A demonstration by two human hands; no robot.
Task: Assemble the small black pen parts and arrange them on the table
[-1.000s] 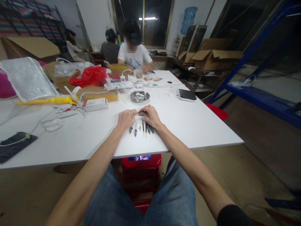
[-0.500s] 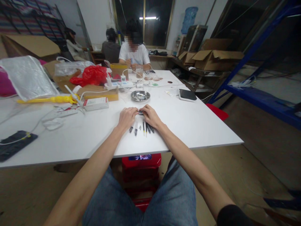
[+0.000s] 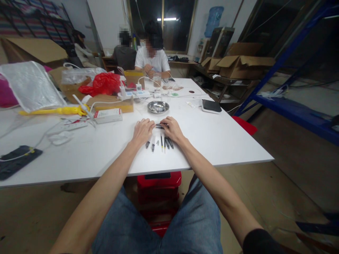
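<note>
Just this side of the shiny metal bowl, my left hand (image 3: 144, 131) and my right hand (image 3: 172, 129) face each other low over the white table. The fingers of both are closed at the ends of thin dark pen parts (image 3: 159, 125) that lie crosswise between them; the fingertips hide the ends. Below the hands is a row of pen pieces. Clear tubes with dark tips (image 3: 153, 145) are on the left, small metallic bits (image 3: 158, 143) in the middle. Ink refills with yellow ends (image 3: 162, 143) come after these, and black pen pieces (image 3: 170, 142) lie nearest my right wrist.
The metal bowl (image 3: 158, 107) stands beyond my hands. To the left are a small white box (image 3: 108, 115), a yellow object (image 3: 60, 112), cables and a red plastic bag (image 3: 103, 84). A black-topped device (image 3: 211, 106) sits at right. A person (image 3: 152, 61) sits across the table.
My hands have come slightly apart, the right one shifting a little to the right. More of the dark pen parts shows between them. The row of pieces looks unchanged.
</note>
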